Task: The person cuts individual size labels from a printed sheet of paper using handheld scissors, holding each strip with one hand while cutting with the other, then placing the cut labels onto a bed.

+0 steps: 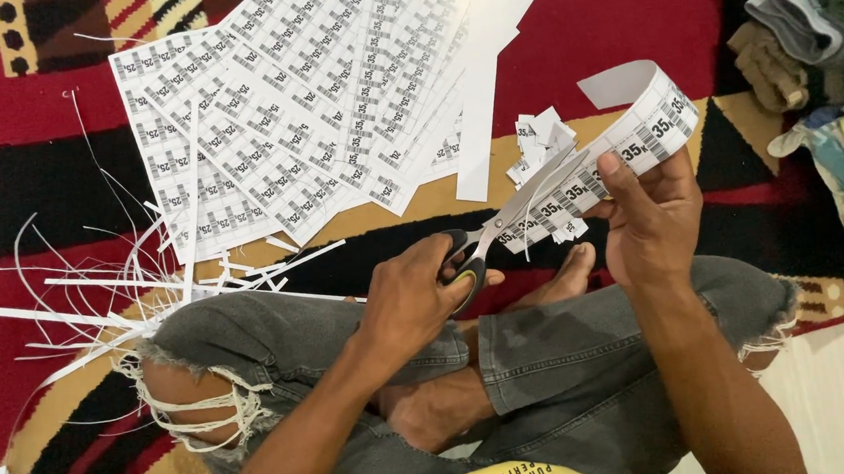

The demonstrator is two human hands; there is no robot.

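While left hand grips scissors, right hand pinches label strip; handles half hidden.

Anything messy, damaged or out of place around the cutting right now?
Mostly offcuts: thin white paper slivers lie strewn over the rug beside the left knee, and small cut labels are heaped loosely beyond the scissors. The printed sheets lie fanned and askew, not stacked. The jeans are ripped at the knee.
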